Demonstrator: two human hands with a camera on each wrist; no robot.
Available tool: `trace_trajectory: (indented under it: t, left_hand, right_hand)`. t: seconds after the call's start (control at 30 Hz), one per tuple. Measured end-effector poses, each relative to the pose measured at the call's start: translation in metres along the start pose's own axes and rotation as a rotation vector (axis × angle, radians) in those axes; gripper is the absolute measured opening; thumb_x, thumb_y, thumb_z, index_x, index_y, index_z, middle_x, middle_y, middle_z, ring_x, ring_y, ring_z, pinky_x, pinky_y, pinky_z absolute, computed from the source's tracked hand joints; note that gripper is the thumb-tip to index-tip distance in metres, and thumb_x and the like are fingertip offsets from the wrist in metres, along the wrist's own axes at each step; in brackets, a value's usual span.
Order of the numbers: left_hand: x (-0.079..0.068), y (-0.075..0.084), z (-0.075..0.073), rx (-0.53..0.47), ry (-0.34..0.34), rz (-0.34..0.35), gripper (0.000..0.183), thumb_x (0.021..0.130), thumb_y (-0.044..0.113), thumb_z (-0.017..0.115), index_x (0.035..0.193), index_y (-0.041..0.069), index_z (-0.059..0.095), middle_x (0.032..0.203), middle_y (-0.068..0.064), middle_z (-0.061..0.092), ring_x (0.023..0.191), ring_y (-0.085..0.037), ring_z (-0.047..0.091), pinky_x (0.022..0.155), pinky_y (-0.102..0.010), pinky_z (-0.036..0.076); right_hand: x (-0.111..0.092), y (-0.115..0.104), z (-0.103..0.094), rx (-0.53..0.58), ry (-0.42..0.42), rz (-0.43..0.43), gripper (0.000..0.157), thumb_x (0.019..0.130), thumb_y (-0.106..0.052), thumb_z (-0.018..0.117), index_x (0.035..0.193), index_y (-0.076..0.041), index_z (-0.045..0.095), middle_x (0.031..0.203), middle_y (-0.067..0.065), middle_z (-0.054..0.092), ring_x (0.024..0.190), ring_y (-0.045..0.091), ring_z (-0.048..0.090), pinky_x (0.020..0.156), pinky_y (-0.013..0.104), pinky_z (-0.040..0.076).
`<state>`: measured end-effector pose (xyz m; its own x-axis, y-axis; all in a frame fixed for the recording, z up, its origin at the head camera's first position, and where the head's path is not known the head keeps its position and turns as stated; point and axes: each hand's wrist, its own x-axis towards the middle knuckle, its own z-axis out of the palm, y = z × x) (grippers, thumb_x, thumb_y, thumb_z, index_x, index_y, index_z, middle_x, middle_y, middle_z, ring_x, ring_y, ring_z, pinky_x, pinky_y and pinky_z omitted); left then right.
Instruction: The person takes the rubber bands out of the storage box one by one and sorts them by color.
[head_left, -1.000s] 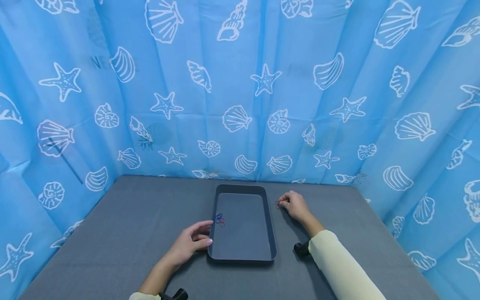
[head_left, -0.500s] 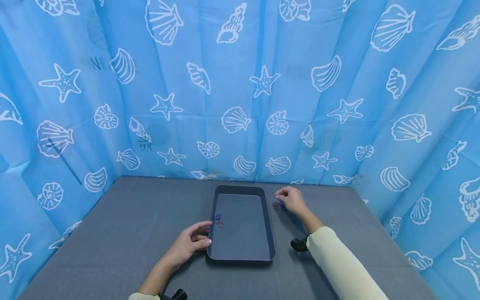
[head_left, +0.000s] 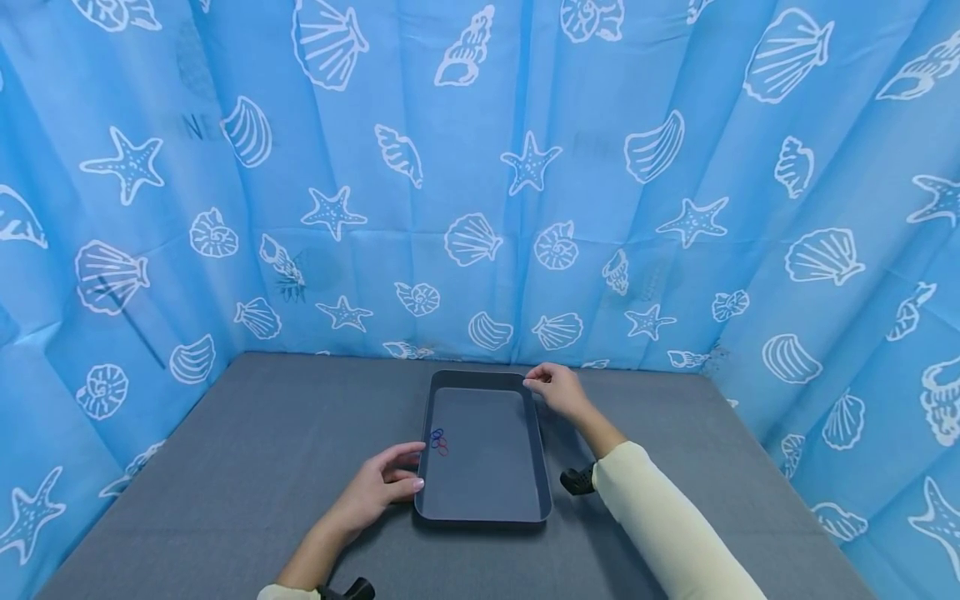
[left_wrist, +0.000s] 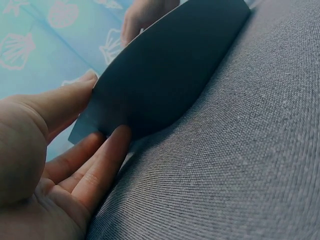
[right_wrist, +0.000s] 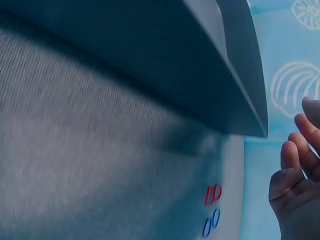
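A dark grey rectangular tray (head_left: pixel 491 458) sits on the table. Inside, near its left wall, lie several small thin loops (head_left: pixel 439 442), blue and red. The fingertips of my left hand (head_left: pixel 382 479) touch that wall from outside; the left wrist view shows them against the tray's wall (left_wrist: pixel 155 75). My right hand (head_left: pixel 561 392) is over the tray's far right corner, thumb and fingertips close together; I cannot tell whether something small is between them. In the right wrist view, two red loops (right_wrist: pixel 213 195) and two blue loops (right_wrist: pixel 211 223) lie on the table beside the tray.
A grey cloth (head_left: pixel 300 417) covers the table. Blue curtains (head_left: pixel 480 183) with white shells and starfish hang along the back and both sides. Black wrist devices (head_left: pixel 577 480) sit at both sleeves' cuffs.
My right hand has risen from the loops on the table and moved left to the tray's far right corner. The left hand, the tray and the loops inside it have stayed put.
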<state>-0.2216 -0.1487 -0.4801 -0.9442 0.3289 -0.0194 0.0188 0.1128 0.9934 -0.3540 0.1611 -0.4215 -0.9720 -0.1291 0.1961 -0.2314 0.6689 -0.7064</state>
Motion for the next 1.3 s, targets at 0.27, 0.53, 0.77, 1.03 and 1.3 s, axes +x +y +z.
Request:
trace_trajectory:
  t: [0.27, 0.53, 0.77, 1.03, 1.3]
  left_hand:
    - [0.000, -0.001, 0.000, 0.021, 0.013, -0.015, 0.052, 0.080, 0.019, 0.062, 0.127, 0.017, 0.041, 0.123, -0.014, 0.042, 0.095, -0.023, 0.054, 0.075, -0.034, 0.048]
    - [0.001, -0.003, 0.000, -0.016, -0.002, -0.006, 0.052, 0.080, 0.017, 0.061, 0.127, 0.016, 0.041, 0.123, -0.015, 0.042, 0.095, -0.023, 0.054, 0.074, -0.034, 0.048]
    - [0.003, -0.002, 0.002, -0.018, -0.002, -0.008, 0.051, 0.080, 0.016, 0.061, 0.127, 0.016, 0.042, 0.122, -0.016, 0.043, 0.094, -0.023, 0.054, 0.073, -0.034, 0.048]
    - [0.003, -0.002, 0.001, -0.011, -0.004, -0.012, 0.051, 0.080, 0.019, 0.062, 0.127, 0.016, 0.042, 0.122, -0.015, 0.044, 0.095, -0.023, 0.054, 0.073, -0.034, 0.048]
    - [0.003, -0.001, -0.002, -0.010, -0.007, -0.007, 0.052, 0.080, 0.019, 0.061, 0.128, 0.016, 0.040, 0.123, -0.015, 0.043, 0.096, -0.023, 0.054, 0.074, -0.034, 0.048]
  right_hand:
    - [0.004, -0.018, 0.019, 0.055, -0.019, 0.023, 0.010, 0.081, -0.020, 0.060, 0.085, -0.011, 0.061, 0.076, 0.002, 0.056, 0.067, 0.022, 0.053, 0.053, 0.029, 0.043]
    - [0.002, -0.034, 0.044, 0.259, -0.117, 0.051, 0.014, 0.082, -0.019, 0.059, 0.090, -0.008, 0.060, 0.084, 0.009, 0.058, 0.074, 0.032, 0.055, 0.055, 0.033, 0.047]
    - [-0.002, -0.041, 0.063, 0.287, -0.168, 0.012, 0.016, 0.082, -0.020, 0.060, 0.090, -0.006, 0.060, 0.082, 0.009, 0.059, 0.067, 0.025, 0.057, 0.055, 0.032, 0.048]
    - [-0.005, -0.039, 0.084, 0.362, -0.315, 0.015, 0.015, 0.082, -0.016, 0.059, 0.090, -0.004, 0.062, 0.085, 0.015, 0.060, 0.071, 0.027, 0.058, 0.060, 0.034, 0.049]
    - [-0.008, -0.046, 0.095, 0.234, -0.398, -0.016, 0.013, 0.081, -0.021, 0.060, 0.087, -0.010, 0.065, 0.079, 0.001, 0.060, 0.072, 0.020, 0.055, 0.058, 0.029, 0.045]
